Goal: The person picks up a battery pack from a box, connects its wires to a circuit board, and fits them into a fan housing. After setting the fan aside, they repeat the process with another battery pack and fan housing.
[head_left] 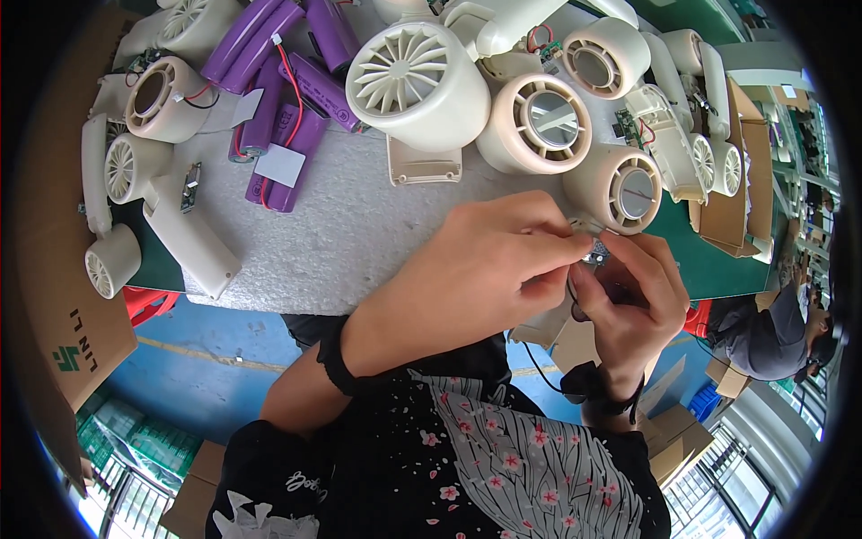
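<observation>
My left hand [507,251] and my right hand [637,296] meet in front of the nearest white round fan housing [613,190]. Between their fingertips is a small circuit board [594,255], mostly covered by the fingers. Thumb and forefinger of each hand are pinched on it. A black strap with a cord [539,366] circles my right wrist, and a dark band [334,359] is on the left. Another round fan housing [492,135] with a shiny disc lies just beyond my hands.
Purple battery cells [292,144] with red wires lie at the back left on the grey foam sheet [314,242]. White housings with handles [193,238] stand along the left. Open fan shells [664,144] and a cardboard box [732,202] are at right. A person [768,337] sits farther right.
</observation>
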Available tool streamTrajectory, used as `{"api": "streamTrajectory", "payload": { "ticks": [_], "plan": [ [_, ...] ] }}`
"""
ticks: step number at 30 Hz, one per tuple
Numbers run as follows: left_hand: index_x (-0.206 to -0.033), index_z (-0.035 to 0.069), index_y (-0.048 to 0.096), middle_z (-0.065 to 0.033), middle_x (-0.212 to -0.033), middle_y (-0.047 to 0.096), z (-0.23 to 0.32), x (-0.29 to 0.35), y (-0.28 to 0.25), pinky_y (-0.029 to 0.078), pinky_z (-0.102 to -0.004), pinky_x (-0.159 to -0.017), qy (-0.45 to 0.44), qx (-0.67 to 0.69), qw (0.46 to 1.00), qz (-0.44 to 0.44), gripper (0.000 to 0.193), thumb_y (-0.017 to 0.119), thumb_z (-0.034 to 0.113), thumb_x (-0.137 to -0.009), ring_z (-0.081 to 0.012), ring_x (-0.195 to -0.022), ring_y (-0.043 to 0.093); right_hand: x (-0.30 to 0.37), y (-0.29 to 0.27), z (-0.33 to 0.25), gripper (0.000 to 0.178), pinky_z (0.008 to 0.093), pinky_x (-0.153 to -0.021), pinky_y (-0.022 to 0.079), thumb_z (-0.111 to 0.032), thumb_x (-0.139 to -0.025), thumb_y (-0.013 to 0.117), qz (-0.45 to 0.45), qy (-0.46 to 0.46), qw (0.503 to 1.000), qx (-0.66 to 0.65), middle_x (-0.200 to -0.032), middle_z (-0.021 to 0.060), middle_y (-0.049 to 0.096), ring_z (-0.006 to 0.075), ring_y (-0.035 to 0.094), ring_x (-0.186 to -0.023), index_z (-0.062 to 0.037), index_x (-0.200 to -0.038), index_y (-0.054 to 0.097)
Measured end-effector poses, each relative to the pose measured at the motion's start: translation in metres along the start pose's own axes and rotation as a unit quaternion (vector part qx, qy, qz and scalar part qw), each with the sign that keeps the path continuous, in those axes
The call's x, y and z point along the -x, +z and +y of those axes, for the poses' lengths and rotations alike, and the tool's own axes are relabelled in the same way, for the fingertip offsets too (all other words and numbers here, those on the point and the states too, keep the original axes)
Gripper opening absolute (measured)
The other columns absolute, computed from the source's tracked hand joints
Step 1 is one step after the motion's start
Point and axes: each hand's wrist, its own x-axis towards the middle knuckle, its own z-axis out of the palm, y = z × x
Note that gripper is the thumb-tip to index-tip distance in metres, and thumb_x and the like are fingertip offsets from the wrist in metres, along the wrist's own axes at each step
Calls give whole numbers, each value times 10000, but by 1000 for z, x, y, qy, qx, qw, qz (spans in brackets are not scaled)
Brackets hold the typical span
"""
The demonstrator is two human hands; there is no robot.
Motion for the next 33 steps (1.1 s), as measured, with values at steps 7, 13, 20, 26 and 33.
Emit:
{"api": "streamTrajectory", "payload": {
  "ticks": [7,13,20,26,33],
  "plan": [
    [-944,58,732,-45,-827,653,-3,1,2,504,-266,-526,5,7,1000,6,276,733,-46,-688,-176,-646,638,1,3,2,400,204,-467,395,35,-625,829,10,1,1000,6,-884,52,642,47,521,-559,-11,-1005,715],
    [-953,55,727,-55,-856,653,-5,1,2,516,-269,-557,8,20,1000,4,272,721,-46,-701,-181,-678,648,2,-1,4,351,185,-497,461,58,-700,780,-20,-5,1000,2,-937,62,631,69,593,-634,23,-1032,670],
    [-1006,45,669,-90,-943,629,6,4,1,526,-296,-634,-55,66,996,-15,294,686,-46,-727,-194,-727,640,7,3,-17,272,196,-460,446,61,-779,726,6,137,988,-65,-951,62,627,64,591,-629,25,-1038,652],
    [-1058,50,595,-106,-933,613,9,6,9,513,-343,-679,-72,8,997,-21,330,648,-49,-747,-228,-721,609,10,2,-20,226,206,-489,446,33,-766,759,28,143,989,-26,-919,92,640,78,591,-593,8,-981,692],
    [-1068,45,591,-105,-972,631,10,5,9,510,-354,-679,-79,31,996,-33,329,629,-57,-757,-255,-762,623,10,-1,-17,203,202,-487,438,43,-756,758,18,108,994,4,-877,77,639,74,588,-596,1,-948,707]
  ]
}}
